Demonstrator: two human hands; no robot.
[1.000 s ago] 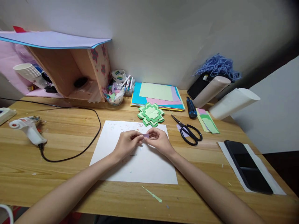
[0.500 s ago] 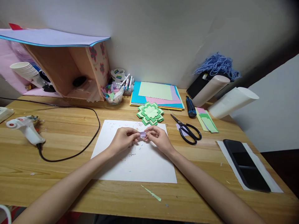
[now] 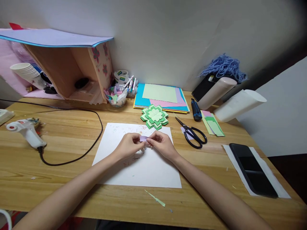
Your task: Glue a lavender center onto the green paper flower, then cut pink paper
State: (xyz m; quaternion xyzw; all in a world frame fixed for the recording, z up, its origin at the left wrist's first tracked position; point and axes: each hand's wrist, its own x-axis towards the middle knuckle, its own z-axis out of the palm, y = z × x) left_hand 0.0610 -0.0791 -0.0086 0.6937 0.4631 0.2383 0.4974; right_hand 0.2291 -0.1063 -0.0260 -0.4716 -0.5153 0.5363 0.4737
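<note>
At the center of the frame, the left hand (image 3: 128, 146) and the right hand (image 3: 163, 145) are both closed by their fingertips on a small purple paper piece (image 3: 143, 138), held over the white sheet (image 3: 144, 169). The green paper flower (image 3: 154, 117) lies just above the hands in the frame, near the paper stack (image 3: 159, 95) at upper center. Right of the hands, the black scissors (image 3: 192, 132) lie partly over a purple scrap (image 3: 186, 133). The glue gun (image 3: 27, 132) sits at the left, and the phone (image 3: 253, 169) lies at lower right. A green paper sliver (image 3: 155, 198) is at bottom center, on the wooden table (image 3: 201, 201).
</note>
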